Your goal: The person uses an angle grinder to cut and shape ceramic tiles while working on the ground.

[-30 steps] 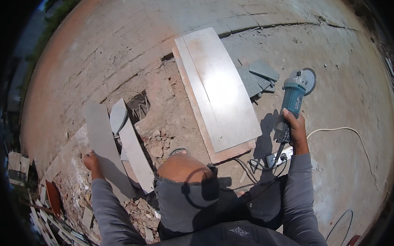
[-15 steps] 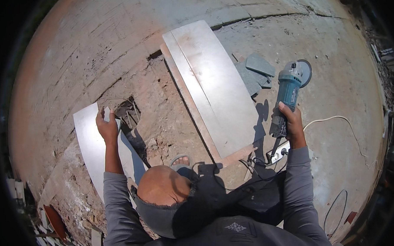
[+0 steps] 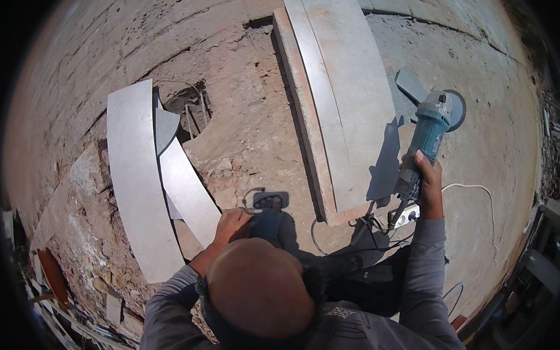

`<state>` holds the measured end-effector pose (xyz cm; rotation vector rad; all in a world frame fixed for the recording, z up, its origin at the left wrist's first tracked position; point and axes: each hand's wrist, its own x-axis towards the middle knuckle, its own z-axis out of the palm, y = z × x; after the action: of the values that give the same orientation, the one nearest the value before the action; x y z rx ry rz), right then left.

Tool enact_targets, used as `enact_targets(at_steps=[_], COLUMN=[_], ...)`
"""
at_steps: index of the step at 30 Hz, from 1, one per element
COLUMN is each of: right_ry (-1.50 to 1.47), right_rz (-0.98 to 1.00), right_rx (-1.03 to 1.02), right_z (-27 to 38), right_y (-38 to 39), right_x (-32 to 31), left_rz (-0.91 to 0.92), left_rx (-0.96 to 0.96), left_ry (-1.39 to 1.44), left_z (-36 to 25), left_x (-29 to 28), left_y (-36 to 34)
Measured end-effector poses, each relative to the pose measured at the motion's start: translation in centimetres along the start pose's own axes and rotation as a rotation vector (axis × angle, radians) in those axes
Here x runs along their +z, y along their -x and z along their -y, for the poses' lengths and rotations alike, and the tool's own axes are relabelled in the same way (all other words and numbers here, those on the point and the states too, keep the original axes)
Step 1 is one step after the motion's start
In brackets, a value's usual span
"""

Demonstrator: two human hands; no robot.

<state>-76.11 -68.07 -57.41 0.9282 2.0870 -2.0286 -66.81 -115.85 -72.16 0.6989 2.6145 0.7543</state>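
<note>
My right hand [image 3: 431,181] is wrapped round the rear body of a teal and black angle grinder [image 3: 431,129]. The grinder is raised, its toothed disc [image 3: 455,110] at the far end. My left hand [image 3: 233,222] rests near my knee, holding nothing, its fingers partly hidden. Beside it on the left lie long pale tile strips [image 3: 135,180], with a narrower strip [image 3: 185,184] and a small grey piece [image 3: 167,131] next to them. Ahead, a large pale tile slab [image 3: 358,104] with a lengthwise line lies on a reddish base block [image 3: 302,109].
Broken grey tile pieces [image 3: 411,85] lie right of the slab. A white power strip [image 3: 407,216] with dark cables sits below the grinder, and a white cord [image 3: 487,195] runs off to the right. A hole [image 3: 191,110] opens in the rough ground near the strips.
My left hand has drawn back from the tile strips at the left to my knee. The view has shifted, and the grinder stays in my right hand.
</note>
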Motion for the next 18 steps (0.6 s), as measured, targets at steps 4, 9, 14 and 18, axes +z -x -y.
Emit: enact_targets(at_steps=[4,9,14,18], right_ry=[0.013,-0.009,-0.020,-0.053], right_rz=[0.030,0.038,0.002,-0.041], right_rx=[-0.011,0.007,-0.027,-0.030], right_z=[-0.6,-1.0,-1.1,-1.0], right_y=[0.4,1.3,1.7,1.6], right_x=[0.2,-1.2,-3.2,-4.0], left_rz=[0.319,0.464,0.504,0.474], left_rx=[-0.079,-0.076,-0.149,-0.204], left_ry=[-0.046,-0.096,-0.069,-0.037], left_z=[1.3,1.4,-1.0,-2.8], left_x=[0.2,-1.5,-5.8,-7.7], left_y=[2.0,2.6,5.4,5.6])
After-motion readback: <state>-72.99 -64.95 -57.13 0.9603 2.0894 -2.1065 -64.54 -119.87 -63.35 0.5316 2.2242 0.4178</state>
